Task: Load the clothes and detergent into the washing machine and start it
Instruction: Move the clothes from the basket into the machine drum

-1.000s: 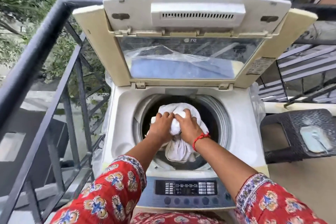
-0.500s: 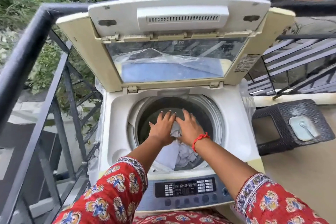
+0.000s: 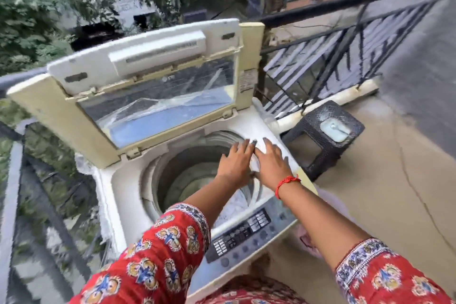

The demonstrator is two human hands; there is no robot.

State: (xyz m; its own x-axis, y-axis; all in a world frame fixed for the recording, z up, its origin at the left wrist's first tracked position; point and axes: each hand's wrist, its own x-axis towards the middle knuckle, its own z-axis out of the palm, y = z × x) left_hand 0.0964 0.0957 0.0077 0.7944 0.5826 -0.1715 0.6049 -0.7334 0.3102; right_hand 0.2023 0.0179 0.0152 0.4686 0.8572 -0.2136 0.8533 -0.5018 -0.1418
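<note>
A white top-loading washing machine [image 3: 123, 177] stands with its lid [image 3: 148, 74] raised. White clothes [image 3: 234, 207] lie low in the drum [image 3: 177, 175], partly hidden by my arms. My left hand [image 3: 234, 163] and my right hand [image 3: 271, 163] hover side by side over the drum's right rim, fingers spread, holding nothing. The control panel [image 3: 246, 232] with its buttons runs along the machine's front edge. I see no detergent container for certain.
A black metal railing [image 3: 345, 39] runs behind and to the left of the machine. A dark woven stool [image 3: 311, 145] stands right of the machine with a pale tray-like thing [image 3: 335, 128] on it. Tan balcony floor [image 3: 385, 192] stretches to the right.
My hands let go of the white clothes, which dropped into the drum, and rose to the right with fingers spread. The view swung to the right.
</note>
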